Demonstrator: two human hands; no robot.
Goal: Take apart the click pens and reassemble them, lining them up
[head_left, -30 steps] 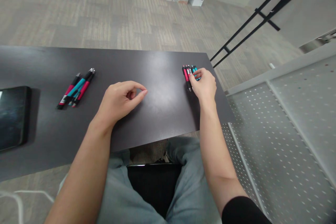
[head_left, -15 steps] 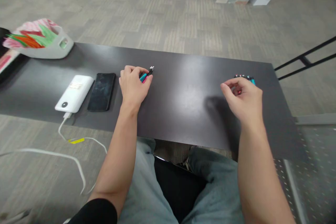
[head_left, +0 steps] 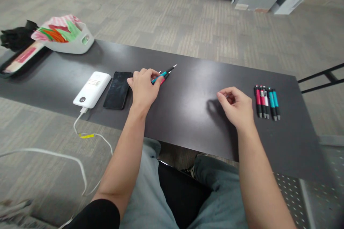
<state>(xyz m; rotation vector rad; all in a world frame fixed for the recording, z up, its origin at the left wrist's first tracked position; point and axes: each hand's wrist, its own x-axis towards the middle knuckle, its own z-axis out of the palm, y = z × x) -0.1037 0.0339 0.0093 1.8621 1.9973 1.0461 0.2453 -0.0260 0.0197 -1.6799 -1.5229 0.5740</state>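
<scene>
Pens with blue and pink barrels (head_left: pixel 161 75) are bunched in my left hand (head_left: pixel 143 87), tips pointing to the upper right. My left thumb presses on the blue one; how many pens there are is partly hidden by the fingers. My right hand (head_left: pixel 236 107) hovers over the table with fingers curled and thumb against the index finger, and nothing shows in it. Just right of it, several pens (head_left: pixel 267 103) with red, white and blue barrels lie side by side in a row. Close to my left hand is a black smartphone (head_left: pixel 118 90).
A white power bank (head_left: pixel 92 89) with a white cable (head_left: pixel 76 123) lies left on the dark table (head_left: pixel 188 114). At the far left stand a white basket (head_left: pixel 77 46) with colourful contents and a black tray (head_left: pixel 8 72). A black metal frame (head_left: pixel 329 75) stands beyond the right edge.
My right hand has moved left, away from the row of pens, which now shows fully. The pens in my left hand stick out more and fan apart. The view has shifted somewhat.
</scene>
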